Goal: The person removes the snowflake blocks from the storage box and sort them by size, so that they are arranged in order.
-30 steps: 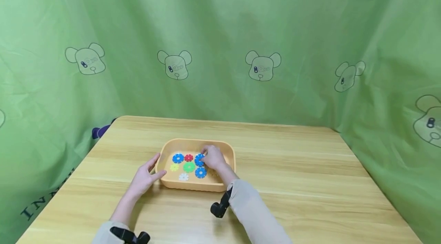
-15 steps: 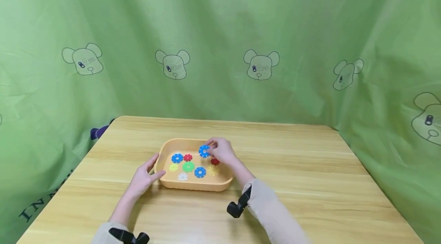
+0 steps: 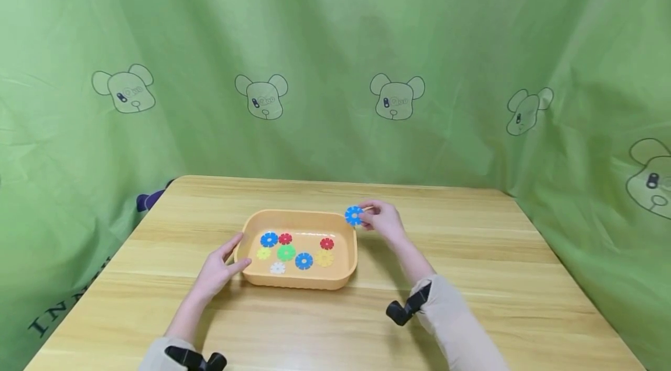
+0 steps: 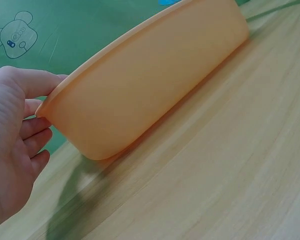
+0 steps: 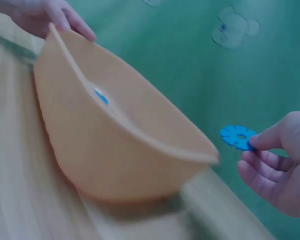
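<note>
A blue notched plastic disc (image 3: pixel 353 216) is pinched between the thumb and fingers of my right hand (image 3: pixel 384 222), held up just past the far right corner of the orange plastic tray (image 3: pixel 299 283). The right wrist view shows the same disc (image 5: pixel 236 136) outside the tray wall. My left hand (image 3: pixel 216 272) holds the tray's left end. In the left wrist view its thumb laps over the rim, with the other fingers on the outside. Inside the tray lie several flower-shaped discs: blue (image 3: pixel 304 261), green (image 3: pixel 286 253), red (image 3: pixel 327 243), yellow (image 3: pixel 324 258) and white (image 3: pixel 278 268).
The wooden table (image 3: pixel 472 266) extends widely to the right of the tray and in front of it. A green curtain (image 3: pixel 325 138) printed with bear heads hangs behind and along the sides. Something purple (image 3: pixel 149 201) shows beyond the table's left edge.
My right hand has lifted the blue disc from the tray and carried it right, past the tray's far right corner. A red and a yellow disc are uncovered. My left hand stays at the tray.
</note>
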The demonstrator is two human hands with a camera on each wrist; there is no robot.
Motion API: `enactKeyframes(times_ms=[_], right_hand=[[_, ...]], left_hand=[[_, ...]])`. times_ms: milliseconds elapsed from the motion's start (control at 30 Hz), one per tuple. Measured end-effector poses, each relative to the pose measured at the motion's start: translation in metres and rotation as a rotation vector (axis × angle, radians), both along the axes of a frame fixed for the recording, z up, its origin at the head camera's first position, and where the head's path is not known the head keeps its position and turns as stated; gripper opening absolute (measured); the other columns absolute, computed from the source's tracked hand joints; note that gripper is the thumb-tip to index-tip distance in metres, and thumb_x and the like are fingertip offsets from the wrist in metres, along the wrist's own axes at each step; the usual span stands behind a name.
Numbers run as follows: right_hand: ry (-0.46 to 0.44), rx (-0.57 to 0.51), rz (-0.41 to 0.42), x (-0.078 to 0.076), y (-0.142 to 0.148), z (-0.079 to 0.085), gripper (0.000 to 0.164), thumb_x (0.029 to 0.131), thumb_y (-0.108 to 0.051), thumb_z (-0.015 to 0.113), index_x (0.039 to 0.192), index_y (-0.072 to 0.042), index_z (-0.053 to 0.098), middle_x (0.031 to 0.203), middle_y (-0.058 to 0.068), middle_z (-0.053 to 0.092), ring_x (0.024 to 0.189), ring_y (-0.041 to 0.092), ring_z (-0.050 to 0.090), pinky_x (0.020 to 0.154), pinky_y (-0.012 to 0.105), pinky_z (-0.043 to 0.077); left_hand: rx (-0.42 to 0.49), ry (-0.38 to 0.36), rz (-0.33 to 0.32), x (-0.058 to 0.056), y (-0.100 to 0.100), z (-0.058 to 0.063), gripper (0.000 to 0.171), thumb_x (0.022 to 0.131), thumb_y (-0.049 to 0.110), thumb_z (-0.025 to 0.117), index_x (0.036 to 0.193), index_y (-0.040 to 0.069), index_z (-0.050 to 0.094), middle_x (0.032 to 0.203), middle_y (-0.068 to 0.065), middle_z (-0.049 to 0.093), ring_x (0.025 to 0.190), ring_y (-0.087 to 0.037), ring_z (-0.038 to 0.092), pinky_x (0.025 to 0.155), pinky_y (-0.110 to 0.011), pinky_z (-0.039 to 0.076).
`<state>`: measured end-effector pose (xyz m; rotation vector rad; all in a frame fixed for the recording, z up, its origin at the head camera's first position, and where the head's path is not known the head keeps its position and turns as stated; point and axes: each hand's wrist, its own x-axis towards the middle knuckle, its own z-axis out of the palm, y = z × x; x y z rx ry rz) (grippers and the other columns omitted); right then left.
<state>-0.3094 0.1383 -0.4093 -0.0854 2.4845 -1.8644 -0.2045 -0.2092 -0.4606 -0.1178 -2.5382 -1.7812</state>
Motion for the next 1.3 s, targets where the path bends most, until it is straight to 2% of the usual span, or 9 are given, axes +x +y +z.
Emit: enactKeyframes(times_ms=[233, 533, 733, 900, 1000, 1167, 1300], right_hand=[[-0.08, -0.016, -0.008, 0.004, 0.036, -0.023, 0.028, 0.083, 0.007, 0.06, 0.11, 0.013, 0.056, 0.078, 0.011, 0.059, 0.062, 0.014, 0.059, 0.061, 0.028, 0.057], [-0.145, 0.18, 0.029, 0.01, 0.05, -0.05, 0.026, 0.081, -0.001, 0.064, 0.106, 0.006, 0.062, 0.077, 0.007, 0.06, 0.065, 0.016, 0.057, 0.053, 0.027, 0.051], [-0.082, 0.318, 0.044, 0.015, 0.045, -0.053, 0.022, 0.078, 0.001, 0.065, 0.1, 0.006, 0.065, 0.075, 0.008, 0.061, 0.064, 0.017, 0.056, 0.051, 0.025, 0.048], [-0.039, 0.425, 0.057, 0.014, 0.043, -0.054, 0.022, 0.078, 0.001, 0.066, 0.099, 0.005, 0.065, 0.084, 0.009, 0.063, 0.074, 0.019, 0.057, 0.061, 0.026, 0.051], [-0.026, 0.427, 0.07, 0.015, 0.044, -0.053, 0.021, 0.077, 0.0, 0.066, 0.097, 0.005, 0.065, 0.084, 0.01, 0.063, 0.075, 0.02, 0.057, 0.064, 0.027, 0.05], [-0.004, 0.375, 0.112, 0.016, 0.048, -0.052, 0.019, 0.076, 0.001, 0.066, 0.094, 0.006, 0.063, 0.077, 0.01, 0.059, 0.066, 0.019, 0.055, 0.056, 0.026, 0.05], [-0.06, 0.353, 0.086, 0.013, 0.048, -0.051, 0.023, 0.077, 0.0, 0.066, 0.1, 0.006, 0.063, 0.082, 0.011, 0.06, 0.07, 0.02, 0.057, 0.059, 0.028, 0.053]], left_hand=[[-0.013, 0.011, 0.003, 0.001, 0.0, 0.0, 0.067, 0.085, 0.01, 0.065, 0.141, -0.005, 0.03, 0.147, -0.022, 0.025, 0.136, -0.039, 0.019, 0.111, -0.05, 0.014], [-0.016, 0.005, -0.006, 0.002, -0.002, 0.002, 0.069, 0.087, 0.014, 0.065, 0.143, -0.003, 0.029, 0.149, -0.02, 0.023, 0.136, -0.039, 0.017, 0.111, -0.05, 0.013], [-0.02, -0.024, 0.003, 0.002, -0.003, -0.001, 0.07, 0.086, 0.014, 0.065, 0.143, -0.003, 0.027, 0.149, -0.02, 0.021, 0.136, -0.04, 0.017, 0.111, -0.051, 0.014], [-0.016, -0.014, 0.01, 0.0, -0.002, -0.001, 0.07, 0.086, 0.013, 0.065, 0.143, -0.004, 0.028, 0.149, -0.021, 0.022, 0.136, -0.04, 0.017, 0.111, -0.05, 0.014], [-0.018, -0.011, 0.005, 0.0, -0.002, -0.001, 0.07, 0.086, 0.012, 0.065, 0.143, -0.005, 0.027, 0.149, -0.022, 0.022, 0.136, -0.04, 0.017, 0.111, -0.05, 0.014], [-0.017, -0.017, 0.001, 0.001, -0.001, 0.001, 0.07, 0.087, 0.013, 0.064, 0.143, -0.004, 0.026, 0.149, -0.021, 0.021, 0.136, -0.04, 0.016, 0.112, -0.049, 0.013], [-0.002, -0.04, -0.001, 0.002, 0.0, 0.007, 0.07, 0.087, 0.01, 0.064, 0.143, -0.006, 0.025, 0.149, -0.023, 0.019, 0.137, -0.04, 0.014, 0.112, -0.048, 0.012]])
